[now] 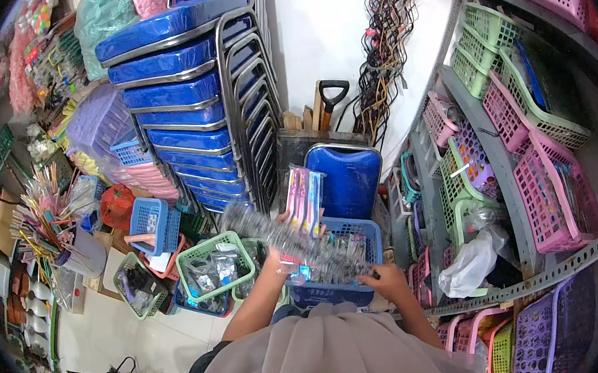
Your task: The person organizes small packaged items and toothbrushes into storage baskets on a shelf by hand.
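Observation:
My left hand [275, 262] is closed at the left edge of upright colourful packs [304, 197], pink, blue and yellow in clear wrapping; its fingers are largely hidden. Across the front of the packs runs a long strip of clear and dark plastic packets [298, 243], smeared by motion. My right hand [385, 279] grips the strip's lower right end. Beneath both hands sits a blue basket [372, 241] filled with small packaged items, partly covered by the strip.
A tall stack of blue padded chairs [179, 90] stands ahead on the left. A green basket [216, 264] of packets lies left of my hands. Metal shelving [482, 123] with pink and green baskets rises on the right. A black-handled tool [333, 95] leans by the wall.

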A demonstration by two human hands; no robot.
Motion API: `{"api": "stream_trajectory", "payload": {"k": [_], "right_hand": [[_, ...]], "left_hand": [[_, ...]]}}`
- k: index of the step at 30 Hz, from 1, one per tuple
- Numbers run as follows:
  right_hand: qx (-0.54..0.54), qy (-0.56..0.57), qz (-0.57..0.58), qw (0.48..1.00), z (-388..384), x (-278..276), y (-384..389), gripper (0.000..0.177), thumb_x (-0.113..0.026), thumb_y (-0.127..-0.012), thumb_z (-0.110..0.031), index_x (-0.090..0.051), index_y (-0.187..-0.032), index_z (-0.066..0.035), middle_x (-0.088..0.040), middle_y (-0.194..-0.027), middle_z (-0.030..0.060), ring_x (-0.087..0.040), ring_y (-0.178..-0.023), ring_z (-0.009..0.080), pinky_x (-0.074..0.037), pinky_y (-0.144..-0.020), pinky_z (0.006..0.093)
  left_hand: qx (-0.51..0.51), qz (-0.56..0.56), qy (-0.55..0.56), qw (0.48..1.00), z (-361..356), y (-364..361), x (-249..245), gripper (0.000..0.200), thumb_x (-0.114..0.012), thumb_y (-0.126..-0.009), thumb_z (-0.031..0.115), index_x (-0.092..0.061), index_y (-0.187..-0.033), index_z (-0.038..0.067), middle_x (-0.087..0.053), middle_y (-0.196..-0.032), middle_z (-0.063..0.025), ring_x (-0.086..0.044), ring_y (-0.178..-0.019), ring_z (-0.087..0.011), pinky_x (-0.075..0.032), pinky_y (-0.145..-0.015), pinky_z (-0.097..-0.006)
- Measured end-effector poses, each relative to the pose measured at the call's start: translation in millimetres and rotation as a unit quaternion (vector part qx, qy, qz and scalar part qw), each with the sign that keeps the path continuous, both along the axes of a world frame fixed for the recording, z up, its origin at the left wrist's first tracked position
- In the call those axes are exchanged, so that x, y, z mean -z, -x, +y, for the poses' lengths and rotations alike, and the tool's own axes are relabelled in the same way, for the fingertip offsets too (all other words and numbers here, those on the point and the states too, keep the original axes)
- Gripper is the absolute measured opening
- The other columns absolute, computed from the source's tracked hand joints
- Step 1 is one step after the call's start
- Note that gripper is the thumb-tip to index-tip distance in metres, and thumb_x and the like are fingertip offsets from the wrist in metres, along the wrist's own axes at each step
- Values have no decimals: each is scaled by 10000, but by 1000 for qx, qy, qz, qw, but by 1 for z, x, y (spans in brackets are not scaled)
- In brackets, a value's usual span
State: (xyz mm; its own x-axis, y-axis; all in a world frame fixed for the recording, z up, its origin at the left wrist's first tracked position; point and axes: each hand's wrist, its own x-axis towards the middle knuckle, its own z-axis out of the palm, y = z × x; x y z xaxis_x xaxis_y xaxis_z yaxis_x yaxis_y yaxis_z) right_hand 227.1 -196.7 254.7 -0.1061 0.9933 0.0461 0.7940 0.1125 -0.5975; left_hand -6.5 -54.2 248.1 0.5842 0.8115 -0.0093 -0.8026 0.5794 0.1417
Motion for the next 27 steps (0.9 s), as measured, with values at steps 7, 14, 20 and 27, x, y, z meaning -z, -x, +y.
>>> {"api": "stream_trajectory", "payload": {"k": [7,14,20,27], "right_hand": [[28,-11,-11,999,-2,8,11,461,-672,-752,-440,-635,-794,17,-595,-670,203,-590,-646,367,-454,-578,404],[291,-13,135,947,16,76,-8,415,-636,-825,-365,-609,-722,37,-500,-510,111,-480,-469,178,-396,-496,353],[314,176,-49,932,17,149,-6,516,-679,-714,-461,-653,-929,7,-634,-878,244,-619,-858,376,-483,-719,441],[230,272,-89,930,35,197,32,415,-692,-694,-391,-647,-988,-103,-637,-993,176,-610,-918,347,-484,-779,447]], "left_hand": [[1,24,48,999,8,1,-10,486,-487,-845,296,-480,-1241,15,-525,-1221,-202,-509,-1136,-332,-400,-966,-511],[10,61,61,996,20,23,-4,510,-426,-864,298,-447,-1255,-28,-531,-1211,-226,-558,-1043,-359,-444,-916,-468],[39,68,80,994,42,61,25,521,-445,-859,293,-428,-1265,-34,-530,-1188,-258,-565,-1041,-352,-452,-911,-463],[37,81,83,993,50,93,32,549,-455,-855,330,-433,-1261,-40,-546,-1182,-235,-584,-982,-378,-468,-881,-455]]}}
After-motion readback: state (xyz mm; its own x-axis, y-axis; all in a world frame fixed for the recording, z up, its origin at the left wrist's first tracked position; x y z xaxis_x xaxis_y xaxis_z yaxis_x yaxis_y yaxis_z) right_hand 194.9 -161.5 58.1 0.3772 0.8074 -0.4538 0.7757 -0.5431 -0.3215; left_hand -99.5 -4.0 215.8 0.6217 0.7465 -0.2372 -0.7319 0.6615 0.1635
